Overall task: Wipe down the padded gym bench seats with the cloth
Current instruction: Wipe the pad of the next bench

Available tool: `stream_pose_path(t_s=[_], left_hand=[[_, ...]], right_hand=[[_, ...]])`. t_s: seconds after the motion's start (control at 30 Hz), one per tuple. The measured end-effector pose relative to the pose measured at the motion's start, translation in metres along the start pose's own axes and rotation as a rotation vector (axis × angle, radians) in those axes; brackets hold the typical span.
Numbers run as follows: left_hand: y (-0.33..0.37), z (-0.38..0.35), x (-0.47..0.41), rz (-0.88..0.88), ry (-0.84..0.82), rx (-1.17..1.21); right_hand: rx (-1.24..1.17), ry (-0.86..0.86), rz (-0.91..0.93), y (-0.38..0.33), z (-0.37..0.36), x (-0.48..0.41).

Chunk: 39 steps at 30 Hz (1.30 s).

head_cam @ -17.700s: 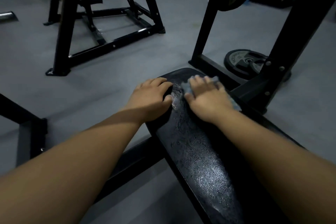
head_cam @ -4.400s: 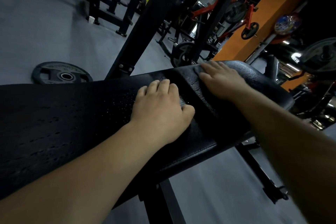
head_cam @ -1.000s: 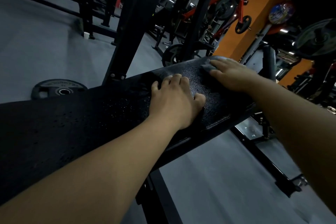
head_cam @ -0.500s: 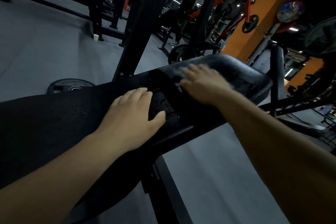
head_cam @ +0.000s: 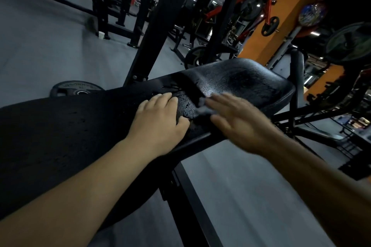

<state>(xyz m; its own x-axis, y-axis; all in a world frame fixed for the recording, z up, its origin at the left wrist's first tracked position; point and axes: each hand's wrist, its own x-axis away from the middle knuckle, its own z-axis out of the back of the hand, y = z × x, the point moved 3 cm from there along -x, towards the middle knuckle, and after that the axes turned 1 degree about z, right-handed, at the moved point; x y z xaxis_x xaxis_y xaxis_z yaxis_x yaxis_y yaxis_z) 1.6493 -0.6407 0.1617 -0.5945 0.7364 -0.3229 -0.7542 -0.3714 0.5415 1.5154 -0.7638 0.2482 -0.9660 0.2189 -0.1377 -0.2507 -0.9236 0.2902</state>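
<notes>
Your right hand (head_cam: 239,124) lies open, fingers straight, pressing the small pale grey cloth (head_cam: 201,106) flat onto the bench. Only a crumpled corner of the cloth shows past your fingertips, right at the seam where the short black padded seat (head_cam: 241,80) meets the long black padded backrest (head_cam: 60,136). The hand is smeared with blur, so judge it as mid-stroke. Your left hand (head_cam: 158,124) holds nothing. It rests palm-down on the backrest just beside the seam, with its thumb toward the near edge.

The main risk is the cloth itself: you are pinning it, not gripping it. A fast stroke could slide your fingers off it, leaving it bunched in the seam or flicked over the near edge to the grey floor (head_cam: 40,36).

Droplets glisten on both pads, so the vinyl is probably slick. If you lean hard on the bracing left hand, it may skid.

The dip between the pads could hold water that a flat pass skips. Work the cloth's edge into it.
</notes>
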Motion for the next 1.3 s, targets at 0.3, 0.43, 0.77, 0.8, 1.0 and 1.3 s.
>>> stream_pose_path(t_s=[0.3,0.43,0.77,0.8,1.0,1.3], left_hand=[[-0.007,0.001,-0.001,-0.033,0.035,0.034],[-0.012,0.002,-0.002,-0.072,0.033,0.04],[-0.032,0.004,-0.009,0.001,0.092,0.032],[-0.032,0.004,-0.008,0.0,0.096,0.034],[-0.035,0.002,-0.007,0.005,0.101,0.034],[-0.036,0.002,-0.005,0.011,0.115,0.045]], right_hand=[[0.034,-0.103,-0.023,-0.043,-0.019,-0.033],[0.048,-0.102,-0.224,0.027,-0.009,-0.063],[0.046,-0.089,-0.113,0.006,-0.008,-0.066],[0.073,-0.077,-0.213,0.019,-0.008,-0.082],[0.059,-0.114,-0.127,-0.053,-0.036,-0.1],[0.087,-0.137,-0.247,-0.043,-0.042,-0.147]])
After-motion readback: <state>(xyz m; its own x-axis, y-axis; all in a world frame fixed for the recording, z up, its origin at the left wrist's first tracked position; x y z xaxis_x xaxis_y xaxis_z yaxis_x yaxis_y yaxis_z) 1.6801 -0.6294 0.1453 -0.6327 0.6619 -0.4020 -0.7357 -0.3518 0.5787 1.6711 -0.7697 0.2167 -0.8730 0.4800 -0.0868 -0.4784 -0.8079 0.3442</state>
